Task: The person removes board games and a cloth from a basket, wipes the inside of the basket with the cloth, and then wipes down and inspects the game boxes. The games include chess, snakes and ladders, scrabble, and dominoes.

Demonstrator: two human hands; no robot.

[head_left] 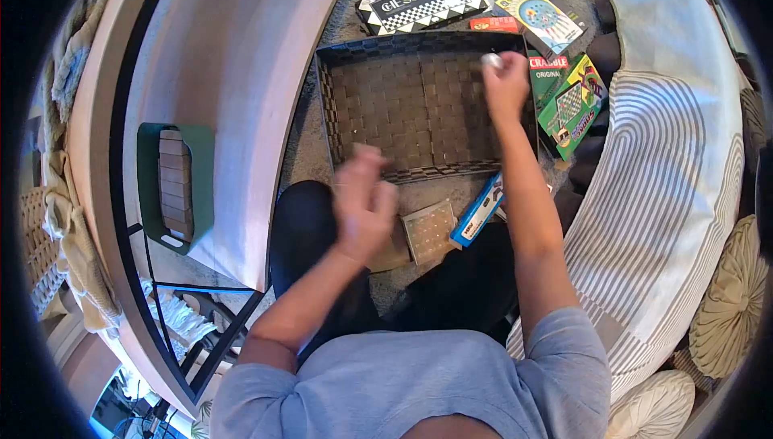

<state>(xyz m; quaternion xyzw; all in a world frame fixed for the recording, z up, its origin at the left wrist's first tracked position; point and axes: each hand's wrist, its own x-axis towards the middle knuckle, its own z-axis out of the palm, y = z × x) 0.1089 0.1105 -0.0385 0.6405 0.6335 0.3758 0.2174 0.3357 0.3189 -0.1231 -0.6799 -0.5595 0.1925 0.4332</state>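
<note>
Over the basket's [419, 109] far right corner: small silvery object [492, 59] pinched at the tips of the right hand [506, 85], fingers closed round it. Left hand [364, 206] blurred above the near rim, fingers curled together, holding nothing visible. Basket on carpet; chess box [427, 0] beyond; blue box [477, 212] near the knees.
</note>
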